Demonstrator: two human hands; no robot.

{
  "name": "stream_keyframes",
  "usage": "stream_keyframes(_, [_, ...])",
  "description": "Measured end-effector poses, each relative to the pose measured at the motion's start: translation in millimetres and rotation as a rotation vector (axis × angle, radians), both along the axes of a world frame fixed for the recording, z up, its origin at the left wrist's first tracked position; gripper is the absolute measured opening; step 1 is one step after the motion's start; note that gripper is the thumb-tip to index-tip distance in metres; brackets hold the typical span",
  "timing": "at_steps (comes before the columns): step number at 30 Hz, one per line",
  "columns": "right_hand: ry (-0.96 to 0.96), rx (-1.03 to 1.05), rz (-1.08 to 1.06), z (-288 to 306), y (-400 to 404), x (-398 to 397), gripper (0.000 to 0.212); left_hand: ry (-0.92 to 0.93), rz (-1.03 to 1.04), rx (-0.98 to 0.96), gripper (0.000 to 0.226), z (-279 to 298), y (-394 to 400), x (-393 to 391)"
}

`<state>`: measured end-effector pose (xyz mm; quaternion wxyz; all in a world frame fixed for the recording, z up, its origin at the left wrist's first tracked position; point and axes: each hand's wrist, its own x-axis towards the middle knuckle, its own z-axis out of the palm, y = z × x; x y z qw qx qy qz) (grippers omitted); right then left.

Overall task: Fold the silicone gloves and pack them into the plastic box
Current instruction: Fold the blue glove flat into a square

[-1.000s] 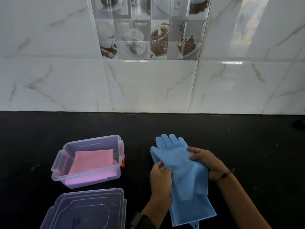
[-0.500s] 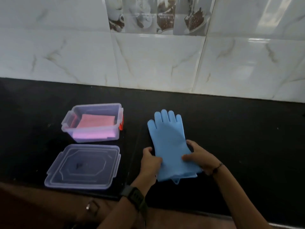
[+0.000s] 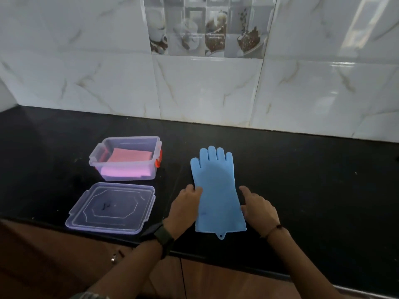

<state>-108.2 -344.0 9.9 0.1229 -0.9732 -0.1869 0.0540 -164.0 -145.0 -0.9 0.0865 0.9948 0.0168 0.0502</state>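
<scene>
A blue silicone glove [image 3: 218, 190] lies flat and unfolded on the black counter, fingers pointing to the wall and cuff toward me. My left hand [image 3: 185, 206] pinches the glove's left edge at mid length. My right hand [image 3: 259, 208] rests against the right edge with its fingers loose and the index finger stretched out. To the left stands the clear plastic box [image 3: 129, 139], open, with a folded pink glove [image 3: 129, 155] inside.
The box's clear lid [image 3: 112, 208] lies flat in front of the box, near the counter's front edge. The black counter [image 3: 313, 180] runs right of the glove. A tiled wall [image 3: 205, 93] closes the back, and a wooden cabinet front [image 3: 54, 255] is below.
The blue glove was folded over under my hands a second ago and now lies spread out flat. Both hands have slid off its top to its side edges. The camera tilted up.
</scene>
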Motion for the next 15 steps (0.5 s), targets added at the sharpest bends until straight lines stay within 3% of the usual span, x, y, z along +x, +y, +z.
stream_keyframes(2, [-0.174,-0.133,0.36,-5.7,-14.0,9.5,0.053,0.012,-0.417,0.127,0.036,-1.2,19.6,6.7])
stream_keyframes(4, [-0.278,-0.263,0.668,-7.5,-25.1,16.0,0.049,0.024,-0.688,0.275,0.032,1.8,35.5,13.3])
stream_keyframes(6, [-0.39,-0.253,0.838,-7.3,-30.9,26.7,0.049,-0.015,-0.797,0.4,0.029,-0.6,44.9,22.0])
stream_keyframes(9, [-0.504,-0.257,0.959,-3.8,-28.7,37.3,0.034,-0.105,-0.846,0.414,0.019,-7.8,47.8,34.3])
stream_keyframes(12, [-0.541,-0.092,0.851,-9.6,-18.7,35.9,0.023,-0.148,-0.724,0.182,0.012,-16.4,46.1,37.6])
stream_keyframes(15, [-0.199,0.368,0.374,-16.2,-1.2,34.4,0.017,-0.098,-0.283,-0.45,0.009,-15.1,29.2,33.0])
